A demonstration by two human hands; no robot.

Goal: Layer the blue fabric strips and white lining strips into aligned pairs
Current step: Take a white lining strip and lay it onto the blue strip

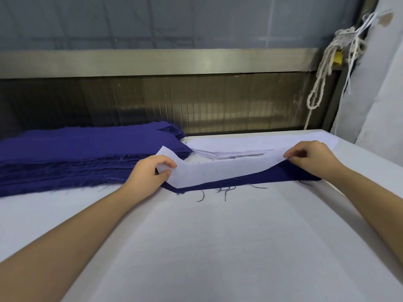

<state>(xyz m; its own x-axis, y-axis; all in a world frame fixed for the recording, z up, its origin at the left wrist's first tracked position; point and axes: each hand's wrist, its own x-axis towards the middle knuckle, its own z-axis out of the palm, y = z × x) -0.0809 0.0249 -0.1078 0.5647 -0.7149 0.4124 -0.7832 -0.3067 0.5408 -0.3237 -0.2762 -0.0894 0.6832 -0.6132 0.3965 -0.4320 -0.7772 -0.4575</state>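
A white lining strip (218,171) hangs slightly lifted over a blue fabric strip (257,178) that lies flat on the white table (207,247). My left hand (150,173) pinches the lining's left end between thumb and fingers. My right hand (309,158) pinches its right end, over the right end of the blue strip. The lining sags in the middle and covers most of the blue strip; the blue front edge and frayed threads show below it. A thick stack of blue strips (76,153) lies at the left. A stack of white lining strips (235,152) lies behind the hands.
A metal rail and a dark ribbed panel (196,101) close off the table's far side. A knotted white rope (322,83) hangs at the back right beside a grey fabric-covered wall (379,94). Loose blue threads (224,191) trail on the table.
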